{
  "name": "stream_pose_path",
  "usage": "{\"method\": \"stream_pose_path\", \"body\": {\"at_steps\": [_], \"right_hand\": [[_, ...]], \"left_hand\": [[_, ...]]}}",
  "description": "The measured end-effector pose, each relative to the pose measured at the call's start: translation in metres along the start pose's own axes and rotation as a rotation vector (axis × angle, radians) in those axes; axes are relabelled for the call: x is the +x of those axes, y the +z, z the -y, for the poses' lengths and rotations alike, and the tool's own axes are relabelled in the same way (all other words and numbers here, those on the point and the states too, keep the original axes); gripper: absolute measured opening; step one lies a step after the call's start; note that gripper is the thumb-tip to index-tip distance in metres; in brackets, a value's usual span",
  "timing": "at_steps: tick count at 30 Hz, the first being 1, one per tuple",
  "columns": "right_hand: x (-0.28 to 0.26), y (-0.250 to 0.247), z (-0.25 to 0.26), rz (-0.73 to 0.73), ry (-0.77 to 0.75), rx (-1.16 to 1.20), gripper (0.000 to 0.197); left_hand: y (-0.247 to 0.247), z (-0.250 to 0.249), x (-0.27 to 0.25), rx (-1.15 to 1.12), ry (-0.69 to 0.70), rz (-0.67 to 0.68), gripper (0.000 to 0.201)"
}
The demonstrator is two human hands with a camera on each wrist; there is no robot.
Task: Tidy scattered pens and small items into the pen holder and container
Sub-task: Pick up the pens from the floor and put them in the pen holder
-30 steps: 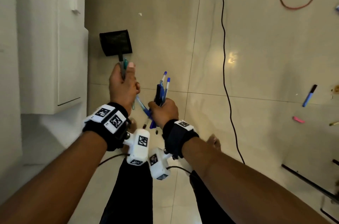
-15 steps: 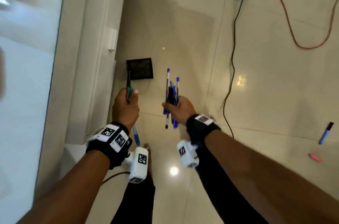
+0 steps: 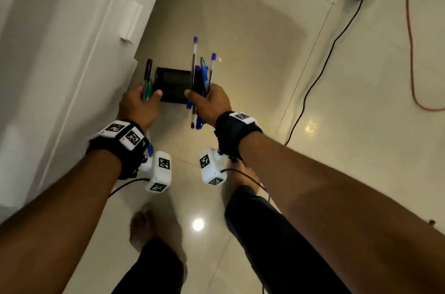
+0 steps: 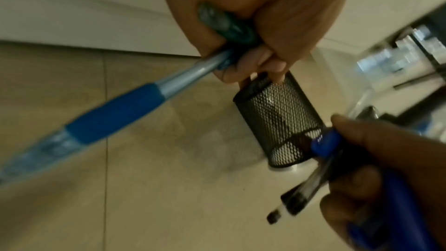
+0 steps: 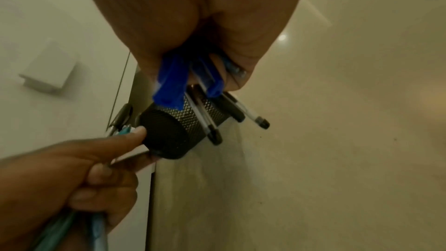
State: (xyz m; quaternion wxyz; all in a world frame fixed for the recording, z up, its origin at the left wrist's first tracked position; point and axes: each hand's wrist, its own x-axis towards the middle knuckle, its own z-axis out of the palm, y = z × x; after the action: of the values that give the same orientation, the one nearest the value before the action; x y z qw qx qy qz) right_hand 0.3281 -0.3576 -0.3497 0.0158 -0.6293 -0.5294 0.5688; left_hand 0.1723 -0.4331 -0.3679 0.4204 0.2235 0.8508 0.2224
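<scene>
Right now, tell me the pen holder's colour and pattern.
Black wire mesh; the pen holder shows best in the left wrist view.

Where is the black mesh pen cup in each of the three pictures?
Head: the black mesh pen cup sits on the floor, centre, between both hands.
Left wrist: right of centre, below the left hand's fingers.
Right wrist: left of centre.
Shared landmark: the blue pens in the right hand.
</scene>
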Motion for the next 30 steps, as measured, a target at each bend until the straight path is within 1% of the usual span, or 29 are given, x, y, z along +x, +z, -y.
{"method": "stream_pose_path", "body": {"at_steps": [2,4,6,8,9,11,12,13,14,15,17,18,19,21,22,24,27,30], "right_hand": [[-0.011,-0.004,-0.005,-0.073,-0.008,0.010,0.023],[-0.031,-0.018,-0.001,-0.109,-0.048,-0.030,0.022],[-0.059,-0.034,0.006,-0.103,-0.086,-0.087,0.021],[-0.098,-0.053,0.022,-0.087,-0.123,-0.157,0.025],[-0.122,-0.062,0.038,-0.070,-0.160,-0.185,0.026],[-0.163,-0.081,0.068,-0.027,-0.234,-0.214,0.018],[-0.184,-0.090,0.093,-0.003,-0.291,-0.265,0.013],[-0.204,-0.098,0.113,0.011,-0.355,-0.344,0.017],[-0.223,-0.106,0.139,0.017,-0.450,-0.424,0.022],[-0.237,-0.113,0.159,0.027,-0.549,-0.493,0.021],[-0.265,-0.118,0.212,0.067,-0.756,-0.633,0.007],[-0.276,-0.117,0.236,0.076,-0.853,-0.682,0.016],[-0.284,-0.113,0.266,0.093,-0.951,-0.712,0.018],[-0.296,-0.101,0.313,0.148,-1.091,-0.787,0.015],[-0.300,-0.087,0.337,0.198,-1.169,-0.844,0.015],[-0.303,-0.055,0.370,0.306,-1.266,-0.963,0.015],[-0.306,0.001,0.394,0.469,-1.381,-1.157,0.016],[-0.313,0.046,0.402,0.561,-1.485,-1.280,0.016]], "left_hand": [[0.001,0.002,-0.016,-0.015,0.015,0.040,0.027],[-0.003,-0.004,-0.041,-0.003,0.073,0.065,0.024],[-0.016,-0.014,-0.070,-0.005,0.094,0.080,0.023],[-0.033,-0.025,-0.105,-0.023,0.099,0.108,0.022],[-0.047,-0.032,-0.125,-0.035,0.113,0.125,0.022],[-0.075,-0.051,-0.164,-0.040,0.166,0.153,0.019],[-0.098,-0.064,-0.185,-0.056,0.201,0.141,0.022],[-0.115,-0.074,-0.204,-0.074,0.216,0.134,0.023],[-0.138,-0.085,-0.223,-0.106,0.218,0.118,0.020],[-0.156,-0.095,-0.239,-0.133,0.223,0.106,0.015],[-0.202,-0.112,-0.267,-0.215,0.234,0.074,0.019],[-0.223,-0.116,-0.279,-0.256,0.233,0.062,0.020],[-0.249,-0.120,-0.288,-0.299,0.239,0.028,0.020],[-0.284,-0.122,-0.300,-0.367,0.251,-0.026,0.020],[-0.305,-0.117,-0.302,-0.406,0.243,-0.084,0.020],[-0.339,-0.102,-0.303,-0.476,0.200,-0.205,0.019],[-0.379,-0.076,-0.302,-0.556,0.124,-0.377,0.015],[-0.406,-0.049,-0.306,-0.676,0.067,-0.476,0.017]]}}
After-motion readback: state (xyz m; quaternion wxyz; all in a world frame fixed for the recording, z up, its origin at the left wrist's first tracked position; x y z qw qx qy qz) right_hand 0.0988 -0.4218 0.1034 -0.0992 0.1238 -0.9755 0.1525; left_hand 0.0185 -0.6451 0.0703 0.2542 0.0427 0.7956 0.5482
